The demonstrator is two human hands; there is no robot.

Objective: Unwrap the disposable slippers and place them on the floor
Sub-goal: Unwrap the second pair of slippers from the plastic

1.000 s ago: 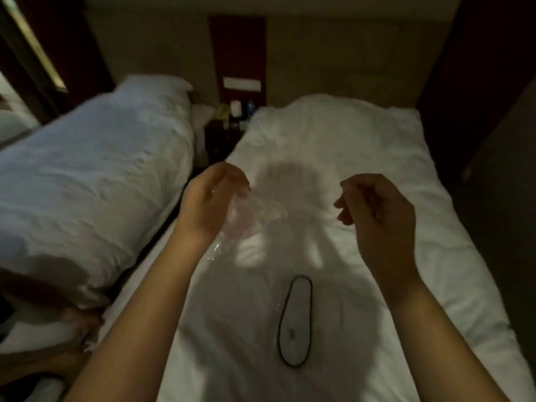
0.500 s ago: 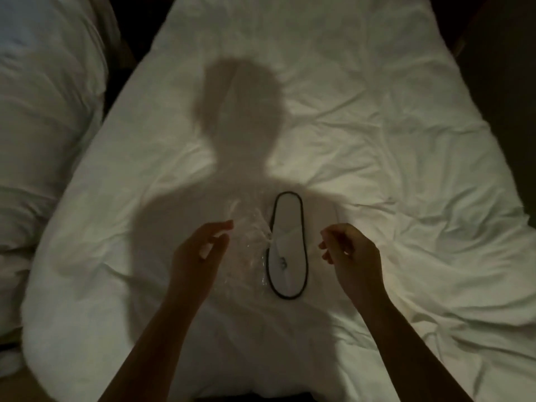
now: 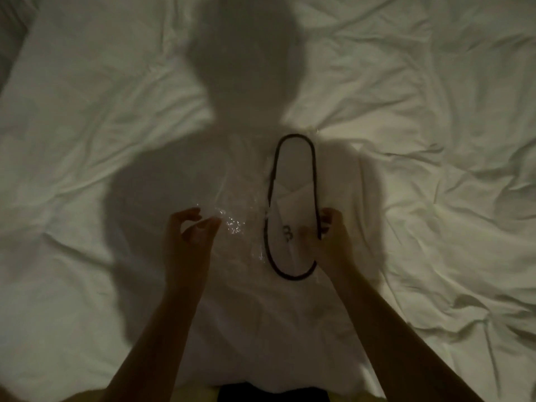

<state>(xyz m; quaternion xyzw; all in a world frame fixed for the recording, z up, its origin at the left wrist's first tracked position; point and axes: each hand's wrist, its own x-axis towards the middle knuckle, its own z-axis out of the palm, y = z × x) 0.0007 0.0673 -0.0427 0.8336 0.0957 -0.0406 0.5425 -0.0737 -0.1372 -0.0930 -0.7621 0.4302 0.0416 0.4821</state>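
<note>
My right hand [image 3: 330,236] pinches the slippers [image 3: 293,207] at frame centre; left hand [image 3: 191,230] spread, empty beside the wrapper [image 3: 232,221]. Next: lift them.

A white bed sheet [image 3: 420,117] fills nearly the whole view, creased most heavily on the right. A person's shadow [image 3: 243,91] falls across its middle, head toward the far side. A dark strip [image 3: 272,393] shows at the near edge

Left hand [image 3: 190,236] open, right hand [image 3: 330,236] curled.
</note>
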